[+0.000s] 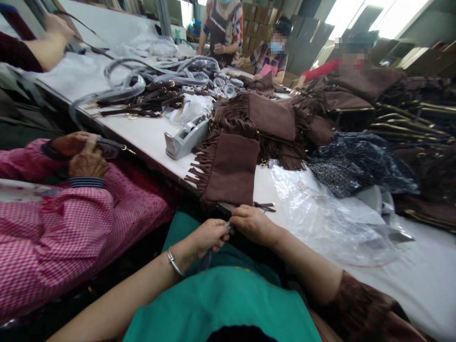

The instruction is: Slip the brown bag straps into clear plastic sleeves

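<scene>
My left hand (213,236), with a silver bangle on its wrist, is closed in a pinch on a small grey, plastic-like piece (228,225) over my lap. Right beside it, my right hand (253,224) is also closed at the same piece, near the table edge. What lies inside the fingers is mostly hidden; a translucent strip hangs below my left hand. Just beyond my hands a brown fringed pouch (233,168) lies flat at the table's edge, with a dark zipper pull (264,206) beside its lower corner.
A grey tape dispenser (187,138) stands left of the pouch. Wrapped straps (160,76) lie farther back. Brown bags (349,99) are piled right, near clear plastic bags (320,213). A person in pink checks (71,228) works close on the left; several others are around the table.
</scene>
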